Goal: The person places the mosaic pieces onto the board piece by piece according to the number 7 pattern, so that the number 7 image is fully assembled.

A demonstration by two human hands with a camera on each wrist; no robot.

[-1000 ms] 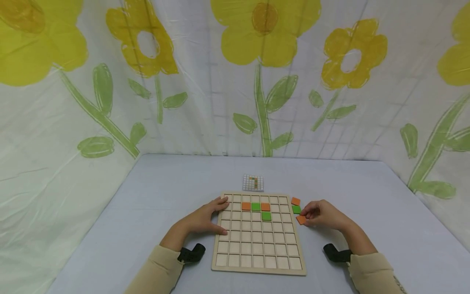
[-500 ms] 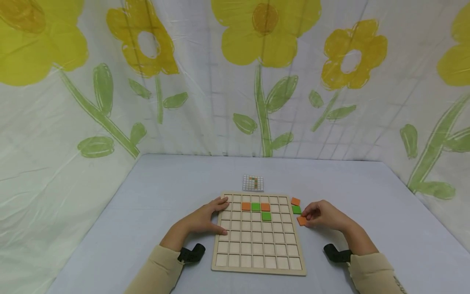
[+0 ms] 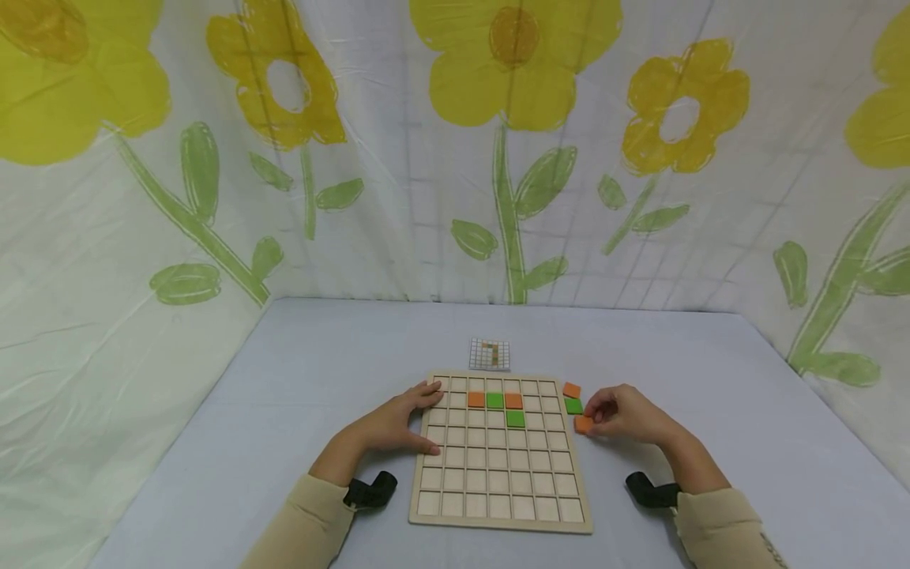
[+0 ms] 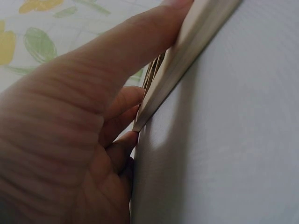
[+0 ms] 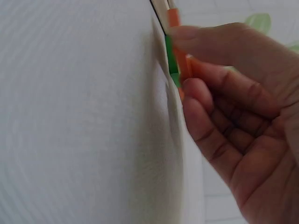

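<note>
My right hand [image 3: 629,416] pinches an orange square tile [image 3: 583,425] between thumb and fingers, just off the right edge of a wooden grid board [image 3: 498,524]. In the right wrist view the orange tile [image 5: 183,67] is seen edge-on under the thumb, with a green tile [image 5: 171,53] behind it. My left hand [image 3: 387,423] rests spread along the board's left edge, its thumb [image 4: 154,30] over the rim and the other fingers farther up the side. Set in the grid are two orange tiles, one at each end of a short row, and two green tiles [image 3: 515,419].
Loose on the white table [image 3: 341,348], right of the board, lie a green tile [image 3: 573,406] and an orange tile [image 3: 572,390]. A small printed grid card [image 3: 490,355] with a coloured pattern lies beyond the board. A flower-print curtain [image 3: 384,197] hangs behind the table.
The pinched orange tile has shifted and tilted slightly in my right hand, which has risen a little. My left hand and the board stay where they were.
</note>
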